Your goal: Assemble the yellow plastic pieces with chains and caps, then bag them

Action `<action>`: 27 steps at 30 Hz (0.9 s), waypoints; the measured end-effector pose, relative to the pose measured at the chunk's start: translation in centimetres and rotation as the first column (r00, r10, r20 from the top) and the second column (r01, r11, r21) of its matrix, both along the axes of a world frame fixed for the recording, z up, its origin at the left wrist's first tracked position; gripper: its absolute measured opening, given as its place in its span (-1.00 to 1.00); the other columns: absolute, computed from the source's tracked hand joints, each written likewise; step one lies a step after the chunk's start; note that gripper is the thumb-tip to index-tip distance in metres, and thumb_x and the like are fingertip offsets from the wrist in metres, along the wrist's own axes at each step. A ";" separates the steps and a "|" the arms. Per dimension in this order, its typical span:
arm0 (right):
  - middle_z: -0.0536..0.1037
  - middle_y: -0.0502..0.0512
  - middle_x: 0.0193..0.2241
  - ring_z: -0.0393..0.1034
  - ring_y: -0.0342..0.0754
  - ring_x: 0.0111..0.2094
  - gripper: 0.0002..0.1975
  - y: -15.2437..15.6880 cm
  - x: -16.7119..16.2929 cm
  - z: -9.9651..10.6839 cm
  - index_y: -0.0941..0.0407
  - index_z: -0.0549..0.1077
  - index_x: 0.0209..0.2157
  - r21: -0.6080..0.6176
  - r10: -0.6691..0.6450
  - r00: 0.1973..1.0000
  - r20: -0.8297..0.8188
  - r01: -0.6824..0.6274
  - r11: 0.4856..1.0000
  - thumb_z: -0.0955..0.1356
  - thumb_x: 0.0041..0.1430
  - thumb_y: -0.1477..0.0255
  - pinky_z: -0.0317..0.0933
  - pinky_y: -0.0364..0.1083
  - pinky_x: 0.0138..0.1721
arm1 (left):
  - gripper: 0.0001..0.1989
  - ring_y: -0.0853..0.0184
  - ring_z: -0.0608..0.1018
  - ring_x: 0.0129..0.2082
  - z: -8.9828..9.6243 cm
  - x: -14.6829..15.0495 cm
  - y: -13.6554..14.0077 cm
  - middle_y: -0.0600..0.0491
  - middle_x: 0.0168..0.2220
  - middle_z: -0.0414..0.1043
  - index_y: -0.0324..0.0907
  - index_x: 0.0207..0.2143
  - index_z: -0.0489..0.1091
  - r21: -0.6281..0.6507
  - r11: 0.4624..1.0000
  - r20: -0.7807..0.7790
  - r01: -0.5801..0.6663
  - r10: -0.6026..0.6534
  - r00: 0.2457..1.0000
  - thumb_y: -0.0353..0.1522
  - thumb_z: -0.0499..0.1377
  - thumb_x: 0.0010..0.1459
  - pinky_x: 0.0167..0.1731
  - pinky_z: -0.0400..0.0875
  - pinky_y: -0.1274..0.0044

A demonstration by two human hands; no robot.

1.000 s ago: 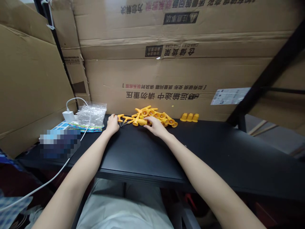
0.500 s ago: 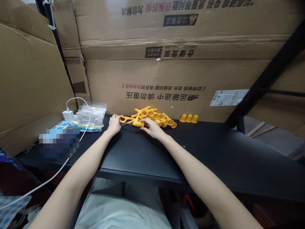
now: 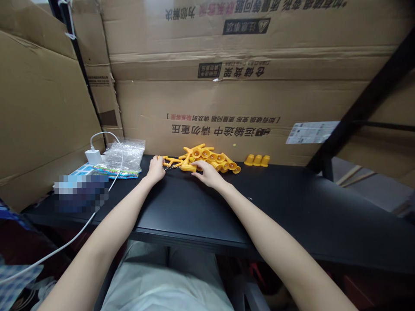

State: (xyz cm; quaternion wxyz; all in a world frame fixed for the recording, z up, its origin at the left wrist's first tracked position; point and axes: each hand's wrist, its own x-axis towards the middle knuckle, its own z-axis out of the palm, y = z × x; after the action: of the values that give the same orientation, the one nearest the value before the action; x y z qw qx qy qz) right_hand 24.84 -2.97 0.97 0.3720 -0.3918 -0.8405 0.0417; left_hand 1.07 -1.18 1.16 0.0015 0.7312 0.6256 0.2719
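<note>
My right hand [image 3: 207, 173] rests on the black tabletop, thumb and fingers closed about the right end of a yellow plastic cup-shaped piece [image 3: 188, 168]. To its left, my left hand [image 3: 156, 169] is bent down with the fingers curled at the edge of some yellow Y-shaped plastic pieces [image 3: 170, 161]; what its fingertips hold, if anything, is hidden. Small dark and shiny bits, perhaps screws [image 3: 173, 166], lie between the hands. Behind my right hand is a heap of yellow funnel-like cups [image 3: 220, 158], their open ends facing me.
Three yellow cups [image 3: 256, 160] stand in a row right of the heap. On the left lie a clear plastic bag [image 3: 125, 155], a white charger [image 3: 93, 156] with a trailing white cable [image 3: 76, 236], and a blurred-out item [image 3: 81, 192]. Cardboard [image 3: 201, 99] walls the back.
</note>
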 end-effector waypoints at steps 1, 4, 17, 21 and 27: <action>0.49 0.15 -0.21 0.41 0.03 -0.18 -0.71 0.0 0.0 0.0 0.10 0.45 -0.15 0.001 -0.001 1.000 0.000 0.001 1.000 0.40 0.02 0.54 0.31 0.09 -0.10 | -0.67 0.23 0.38 -0.04 0.0 0.0 0.0 -0.09 -0.07 0.29 -0.18 -0.25 0.29 0.001 1.000 -0.003 0.002 -0.002 1.000 -0.66 0.02 -0.04 -0.03 0.26 0.47; 0.49 0.17 -0.21 0.41 0.04 -0.18 -0.72 -0.1 -0.1 0.1 0.13 0.45 -0.16 -0.007 0.000 1.000 -0.008 0.000 1.000 0.40 0.03 0.53 0.31 0.08 -0.11 | -0.69 0.23 0.38 -0.05 0.0 0.0 -0.1 -0.10 -0.07 0.29 -0.18 -0.25 0.29 0.009 1.000 -0.012 0.005 -0.005 1.000 -0.65 0.01 -0.02 -0.02 0.26 0.48; 0.50 0.17 -0.19 0.42 0.00 -0.20 -0.70 -0.4 -0.4 0.4 0.14 0.45 -0.13 -0.030 0.035 0.999 -0.004 -0.035 0.999 0.39 0.04 0.55 0.32 0.06 -0.11 | -0.71 0.20 0.42 -0.08 -0.2 -0.2 0.4 -0.13 -0.10 0.32 -0.21 -0.23 0.33 0.009 1.000 -0.001 -0.009 0.009 1.000 -0.62 0.04 -0.01 -0.04 0.31 0.43; 0.50 0.17 -0.19 0.42 0.01 -0.18 -0.69 -0.4 -0.5 0.3 0.14 0.45 -0.11 -0.015 0.024 1.000 -0.007 -0.024 1.000 0.40 0.05 0.50 0.31 0.07 -0.11 | -0.74 0.23 0.45 -0.11 -0.3 0.0 0.4 -0.12 -0.13 0.37 -0.20 -0.22 0.33 0.041 0.996 0.046 0.080 -0.082 0.996 -0.60 0.03 0.04 -0.11 0.34 0.46; 0.50 0.21 -0.15 0.41 0.04 -0.12 -0.70 -0.3 -0.1 0.5 0.15 0.46 -0.09 0.004 0.027 0.999 -0.038 -0.027 1.000 0.38 0.09 0.49 0.28 0.09 -0.03 | -0.75 0.24 0.51 -0.30 0.0 -0.1 0.0 -0.02 -0.29 0.50 -0.16 -0.16 0.39 0.040 0.966 0.024 0.256 -0.257 0.966 -0.36 0.12 0.08 -0.27 0.34 0.48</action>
State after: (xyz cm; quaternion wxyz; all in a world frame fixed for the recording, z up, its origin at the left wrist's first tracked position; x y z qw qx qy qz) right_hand 24.73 -3.31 1.46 0.3879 -0.3788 -0.8386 0.0529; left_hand 0.94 -1.21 1.13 0.0323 0.8018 0.5207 0.2914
